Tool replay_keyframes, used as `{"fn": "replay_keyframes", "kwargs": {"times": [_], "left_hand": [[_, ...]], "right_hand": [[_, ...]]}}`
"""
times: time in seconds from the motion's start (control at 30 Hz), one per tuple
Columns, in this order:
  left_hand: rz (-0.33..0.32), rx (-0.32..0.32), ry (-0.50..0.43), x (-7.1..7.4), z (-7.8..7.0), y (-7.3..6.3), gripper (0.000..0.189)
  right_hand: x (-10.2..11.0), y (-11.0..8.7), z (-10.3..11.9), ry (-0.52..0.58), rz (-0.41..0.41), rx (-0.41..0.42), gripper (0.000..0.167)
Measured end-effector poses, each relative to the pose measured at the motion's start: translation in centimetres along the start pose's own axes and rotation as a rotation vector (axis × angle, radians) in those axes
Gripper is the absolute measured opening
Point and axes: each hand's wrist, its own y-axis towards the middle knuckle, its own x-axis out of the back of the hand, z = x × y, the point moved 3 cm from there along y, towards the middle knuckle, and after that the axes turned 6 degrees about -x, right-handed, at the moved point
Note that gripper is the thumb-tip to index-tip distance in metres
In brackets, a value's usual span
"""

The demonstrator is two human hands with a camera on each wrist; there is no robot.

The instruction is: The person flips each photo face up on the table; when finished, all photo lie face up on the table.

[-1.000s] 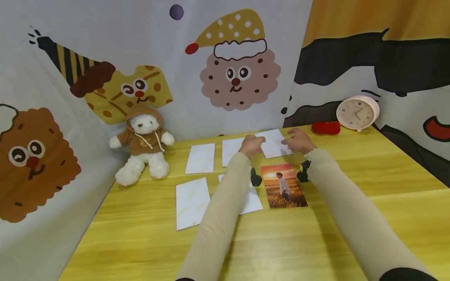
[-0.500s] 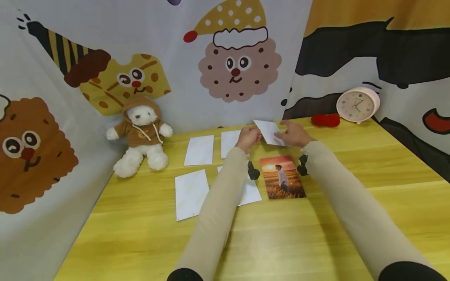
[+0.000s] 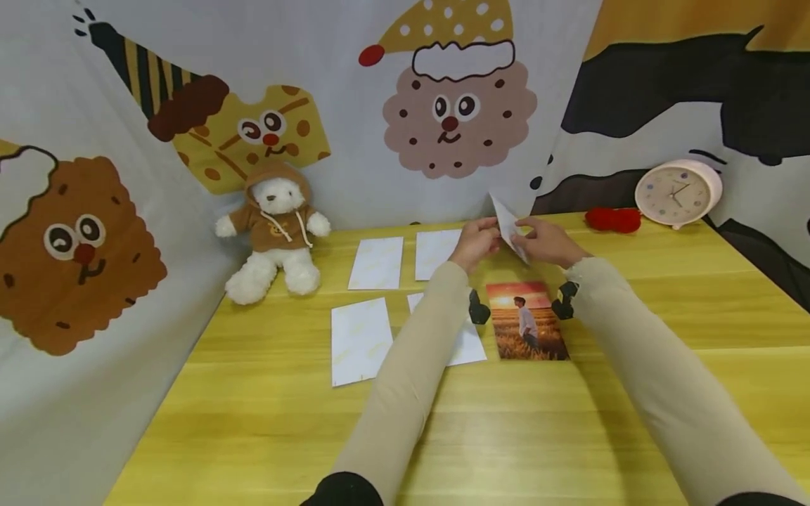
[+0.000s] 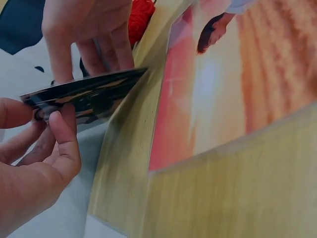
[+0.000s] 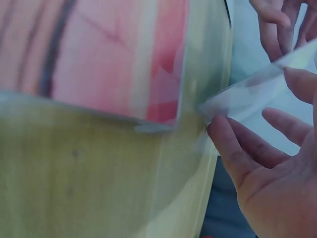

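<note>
A photo card (image 3: 505, 218) stands tilted above the far side of the table, its white back turned to the right. My left hand (image 3: 474, 244) holds it from the left, fingers against its dark, glossy picture side (image 4: 94, 99). From the right, my right hand (image 3: 552, 243) pinches the card between thumb and fingers along its edge. Nearer to me, a photo print (image 3: 530, 323) of a person in a sunset field lies face up between my wrists. What the held card pictures is too oblique to tell.
White face-down cards lie in two rows at left, including a back card (image 3: 376, 263) and a front card (image 3: 361, 341); my left arm partly covers one. A plush bear (image 3: 278, 232) sits at back left. A red fuzzy item (image 3: 612, 220) and a round clock (image 3: 677, 195) stand back right.
The card at back right was lying white side up; both hands have lifted it off the table and tipped it nearly upright. The head view has shifted slightly.
</note>
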Motion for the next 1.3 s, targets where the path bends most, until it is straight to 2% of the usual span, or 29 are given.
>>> {"fn": "replay_keyframes", "kwargs": {"times": [0.13, 0.3, 0.5, 0.67, 0.97, 1.3], "left_hand": [[0.017, 0.009, 0.026, -0.5, -0.2, -0.2, 0.046], [0.065, -0.002, 0.065, -0.9, -0.6, -0.4, 0.048], [0.092, -0.032, 0.07, -1.4, -1.0, -0.7, 0.047], [0.122, -0.048, 0.078, -1.9, -1.2, -1.0, 0.045], [0.143, -0.099, 0.158, -2.6, -1.3, -1.4, 0.047], [0.098, -0.103, 0.303, -2.9, -1.5, -1.4, 0.047]], "right_hand": [[-0.1, -0.5, 0.2, 0.12, 0.002, 0.025, 0.064], [0.1, -0.9, 0.3, 0.272, -0.061, 0.053, 0.058], [0.4, -0.6, 0.3, 0.312, -0.104, 0.085, 0.054], [0.7, -0.8, -0.1, 0.366, -0.099, 0.071, 0.052], [1.3, -1.4, -0.6, 0.442, -0.082, 0.069, 0.051], [1.2, -1.5, -0.6, 0.507, -0.083, 0.051, 0.05]]}}
